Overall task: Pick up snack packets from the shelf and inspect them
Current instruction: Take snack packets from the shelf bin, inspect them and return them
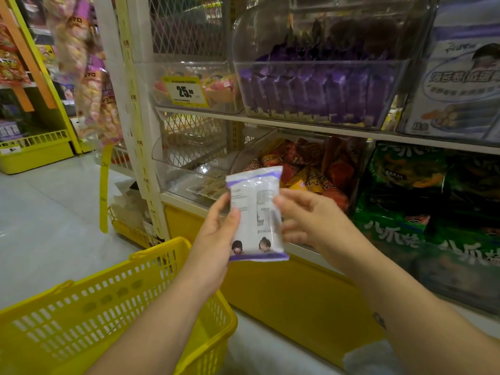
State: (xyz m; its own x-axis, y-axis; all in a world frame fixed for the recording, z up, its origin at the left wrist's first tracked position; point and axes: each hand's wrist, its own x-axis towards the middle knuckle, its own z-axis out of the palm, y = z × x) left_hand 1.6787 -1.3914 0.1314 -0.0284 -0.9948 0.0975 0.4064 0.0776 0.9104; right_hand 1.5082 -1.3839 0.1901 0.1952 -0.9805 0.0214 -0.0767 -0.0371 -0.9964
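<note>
A white snack packet (255,212) with purple top and bottom edges and two cartoon heads near its bottom is held upright in front of the shelf. Its printed back faces me. My left hand (216,239) grips its left edge, thumb on the front. My right hand (305,217) holds its right edge with the fingertips. Behind it, a clear bin (319,90) on the upper shelf holds several purple packets, and a lower bin holds orange-red packets (311,166).
A yellow shopping basket (113,307) hangs below my left forearm. Green snack bags (422,190) fill the lower right shelf. A yellow price tag (185,91) reads 25. Bagged sweets (86,71) hang at the left, beside an aisle with grey floor.
</note>
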